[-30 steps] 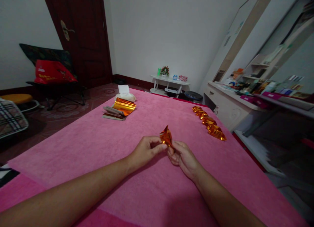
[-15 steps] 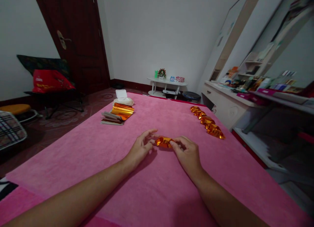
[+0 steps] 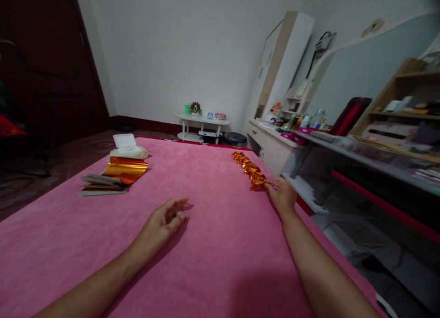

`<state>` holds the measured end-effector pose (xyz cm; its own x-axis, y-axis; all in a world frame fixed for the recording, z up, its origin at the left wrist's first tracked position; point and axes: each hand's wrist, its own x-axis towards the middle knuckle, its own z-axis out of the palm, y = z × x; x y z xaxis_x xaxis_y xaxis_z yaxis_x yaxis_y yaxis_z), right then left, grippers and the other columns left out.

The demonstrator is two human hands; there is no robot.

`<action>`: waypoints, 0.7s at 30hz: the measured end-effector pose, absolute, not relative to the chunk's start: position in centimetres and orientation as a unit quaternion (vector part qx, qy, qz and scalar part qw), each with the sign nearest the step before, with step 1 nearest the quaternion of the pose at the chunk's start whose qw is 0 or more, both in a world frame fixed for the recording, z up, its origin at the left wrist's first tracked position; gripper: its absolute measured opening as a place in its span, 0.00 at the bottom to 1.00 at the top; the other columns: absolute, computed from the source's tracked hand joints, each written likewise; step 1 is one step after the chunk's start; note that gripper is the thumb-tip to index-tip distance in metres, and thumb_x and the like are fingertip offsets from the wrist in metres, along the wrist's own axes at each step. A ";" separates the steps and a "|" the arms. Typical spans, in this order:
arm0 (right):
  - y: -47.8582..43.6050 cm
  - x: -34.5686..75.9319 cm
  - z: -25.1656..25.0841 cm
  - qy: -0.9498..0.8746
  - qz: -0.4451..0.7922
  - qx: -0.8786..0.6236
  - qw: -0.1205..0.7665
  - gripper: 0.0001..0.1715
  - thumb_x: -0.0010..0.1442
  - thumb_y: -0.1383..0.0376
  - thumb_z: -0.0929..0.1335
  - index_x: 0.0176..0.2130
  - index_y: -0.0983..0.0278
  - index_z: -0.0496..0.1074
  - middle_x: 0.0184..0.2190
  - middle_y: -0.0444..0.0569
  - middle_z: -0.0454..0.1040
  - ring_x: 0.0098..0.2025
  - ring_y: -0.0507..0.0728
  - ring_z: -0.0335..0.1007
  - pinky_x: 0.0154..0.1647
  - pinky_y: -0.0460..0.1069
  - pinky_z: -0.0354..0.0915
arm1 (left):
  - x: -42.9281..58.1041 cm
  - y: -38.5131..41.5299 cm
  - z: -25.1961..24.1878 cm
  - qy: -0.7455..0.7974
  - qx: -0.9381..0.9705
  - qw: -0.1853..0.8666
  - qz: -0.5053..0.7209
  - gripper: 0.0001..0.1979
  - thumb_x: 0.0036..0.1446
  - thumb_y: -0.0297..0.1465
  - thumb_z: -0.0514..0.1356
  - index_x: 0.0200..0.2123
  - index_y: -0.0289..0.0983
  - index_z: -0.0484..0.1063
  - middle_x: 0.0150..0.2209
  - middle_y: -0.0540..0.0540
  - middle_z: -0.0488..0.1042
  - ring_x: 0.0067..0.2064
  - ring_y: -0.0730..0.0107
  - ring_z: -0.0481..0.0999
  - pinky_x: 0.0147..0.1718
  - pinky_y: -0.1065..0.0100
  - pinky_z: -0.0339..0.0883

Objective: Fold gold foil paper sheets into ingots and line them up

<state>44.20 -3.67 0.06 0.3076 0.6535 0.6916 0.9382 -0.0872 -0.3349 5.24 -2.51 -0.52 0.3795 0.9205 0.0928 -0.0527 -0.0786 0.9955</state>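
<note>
My right hand is at the right side of the pink cloth, its fingers closed on the edge of a folded gold foil paper piece. That piece is at the near end of a row of several similar shiny folded gold foil papers. Empty, with fingers loosely curved and apart, my left hand rests low over the middle-left of the cloth. Farther left lies a stack of foil sheets, greyish on the underside, with one gold sheet curling up.
Behind the sheets sits a white pack with a raised lid. A small white table stands by the far wall. Along the right are a white dresser and a cluttered desk, close beside my right arm.
My right hand has carried the folded gold foil paper from the middle to the row's near end. My left hand has let go of it. The view has turned right.
</note>
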 end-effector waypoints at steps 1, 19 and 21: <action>-3.9 45.0 -0.1 -0.556 -0.190 -0.719 0.372 0.11 0.54 0.63 0.66 0.34 0.62 0.79 0.35 0.50 0.76 0.40 0.59 0.67 0.41 0.51 0.61 | 5.2 -2.5 -0.6 0.363 0.597 0.575 0.425 0.24 0.48 0.35 0.64 0.49 0.34 0.66 0.48 0.37 0.74 0.49 0.59 0.74 0.45 0.62 0.68; -4.4 45.3 -0.3 -0.476 -0.244 -0.802 0.267 0.09 0.48 0.68 0.66 0.27 0.61 0.77 0.28 0.50 0.73 0.37 0.59 0.65 0.35 0.51 0.56 | 5.1 -2.2 -0.8 0.371 0.623 0.557 0.405 0.22 0.47 0.36 0.65 0.46 0.37 0.70 0.43 0.40 0.77 0.41 0.61 0.77 0.38 0.64 0.71; -4.6 45.0 0.1 -0.471 -0.246 -0.802 0.273 0.07 0.46 0.68 0.66 0.23 0.62 0.75 0.26 0.51 0.72 0.36 0.60 0.64 0.35 0.51 0.55 | 5.0 -2.1 -0.9 0.371 0.630 0.553 0.401 0.22 0.47 0.36 0.64 0.47 0.37 0.70 0.42 0.41 0.77 0.41 0.61 0.77 0.39 0.64 0.71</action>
